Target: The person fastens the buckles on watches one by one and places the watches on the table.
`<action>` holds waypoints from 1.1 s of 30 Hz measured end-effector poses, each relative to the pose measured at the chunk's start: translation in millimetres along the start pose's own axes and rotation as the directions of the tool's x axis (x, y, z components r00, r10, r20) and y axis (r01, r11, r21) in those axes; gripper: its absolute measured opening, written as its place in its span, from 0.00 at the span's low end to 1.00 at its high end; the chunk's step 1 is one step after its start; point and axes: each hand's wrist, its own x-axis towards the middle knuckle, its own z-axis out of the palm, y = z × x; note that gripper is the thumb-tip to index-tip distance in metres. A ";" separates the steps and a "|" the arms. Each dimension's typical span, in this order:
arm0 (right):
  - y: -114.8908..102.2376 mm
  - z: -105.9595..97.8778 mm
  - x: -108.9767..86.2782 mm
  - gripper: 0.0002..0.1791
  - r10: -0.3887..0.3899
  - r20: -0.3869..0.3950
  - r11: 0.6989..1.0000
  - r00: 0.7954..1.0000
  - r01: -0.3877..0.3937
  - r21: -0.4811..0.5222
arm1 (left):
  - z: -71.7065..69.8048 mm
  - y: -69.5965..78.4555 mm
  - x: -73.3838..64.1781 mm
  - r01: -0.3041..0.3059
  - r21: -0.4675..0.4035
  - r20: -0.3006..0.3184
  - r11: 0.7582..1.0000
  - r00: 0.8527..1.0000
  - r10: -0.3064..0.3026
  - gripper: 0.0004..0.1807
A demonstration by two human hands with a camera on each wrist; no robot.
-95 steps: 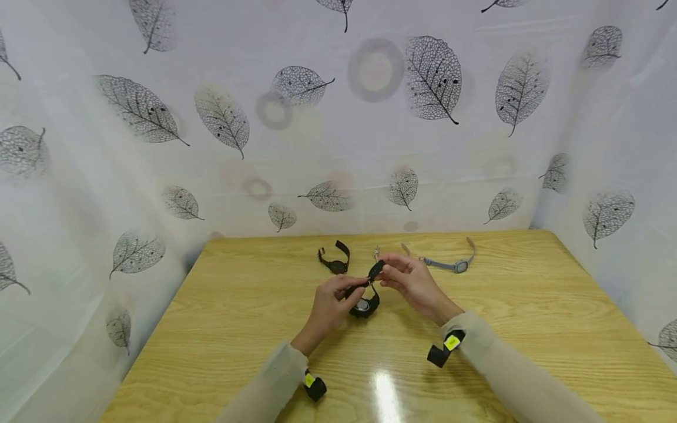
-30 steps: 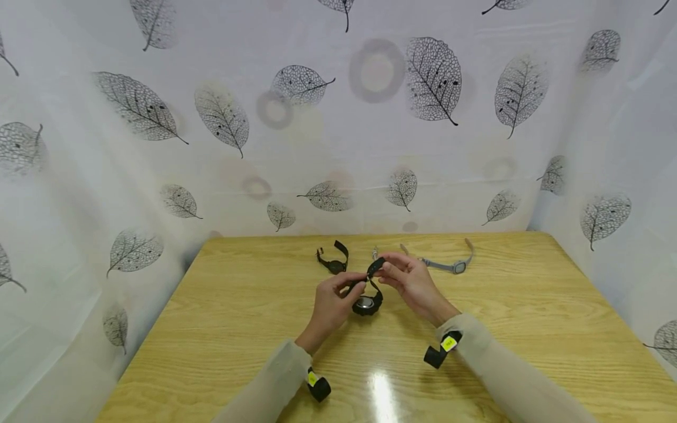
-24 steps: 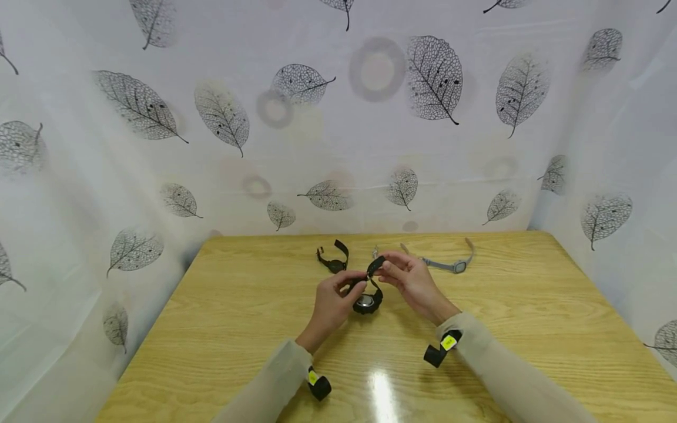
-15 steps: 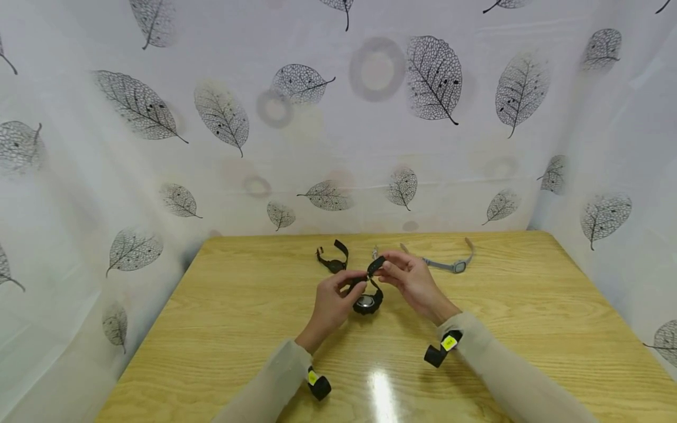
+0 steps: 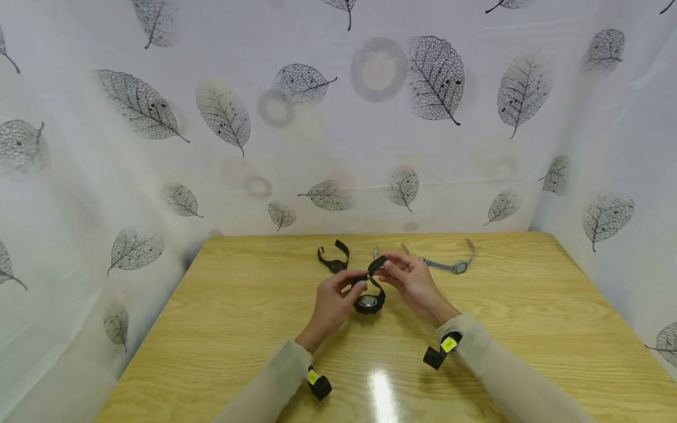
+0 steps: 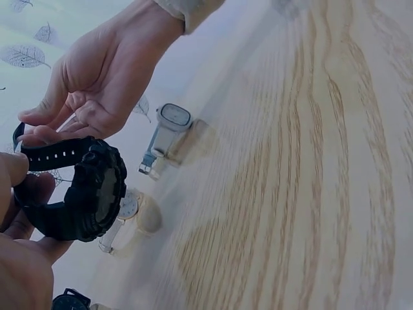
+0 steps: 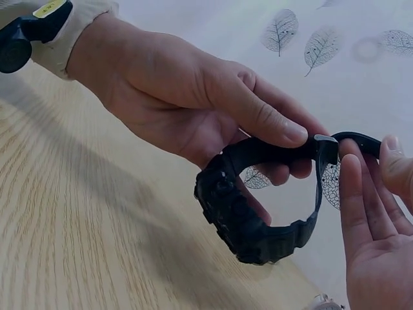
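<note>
A black digital wristwatch (image 5: pixel 368 304) hangs between my hands above the table, its strap (image 7: pixel 258 152) bent into a loop. Thumb and fingers of my left hand (image 5: pixel 330 302) pinch the strap beside the metal buckle (image 7: pixel 326 138). On the other side, my right hand (image 5: pixel 418 288) pinches the strap's tail (image 7: pixel 361 141), which passes out beyond the buckle. In the left wrist view the black wristwatch (image 6: pixel 97 194) shows its thick case tilted sideways. My left fingers partly cover the strap there. How far the tail is through the buckle is hard to tell.
Toward the back of the wooden table (image 5: pixel 254 311) lie a thinner black watch (image 5: pixel 337 266), a blue-grey watch (image 5: pixel 460 267) and a light-strapped watch (image 6: pixel 129 206), partly behind my right hand in the head view. A leaf-patterned curtain (image 5: pixel 338 147) stands behind the table.
Both hands keep their hold on the strap, almost in place. The watch case has shifted slightly to the right in the head view and its face is turned a little.
</note>
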 end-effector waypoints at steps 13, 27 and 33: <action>3.7 -1.0 1.4 0.09 -0.025 -0.004 1.000 1.000 0.025 -0.007 | 0.6 -0.1 -0.1 -0.068 0.050 -0.002 0.996 0.998 0.068 0.11; 4.1 -4.9 2.9 0.16 -0.059 0.011 0.980 0.998 0.060 -0.192 | -3.1 0.2 4.1 -0.280 0.390 0.046 0.877 0.957 0.285 0.07; 4.0 -6.9 2.8 0.17 -0.052 0.026 0.967 0.998 0.057 -0.248 | -1.2 1.8 3.2 -0.287 0.421 0.048 0.860 0.954 0.295 0.08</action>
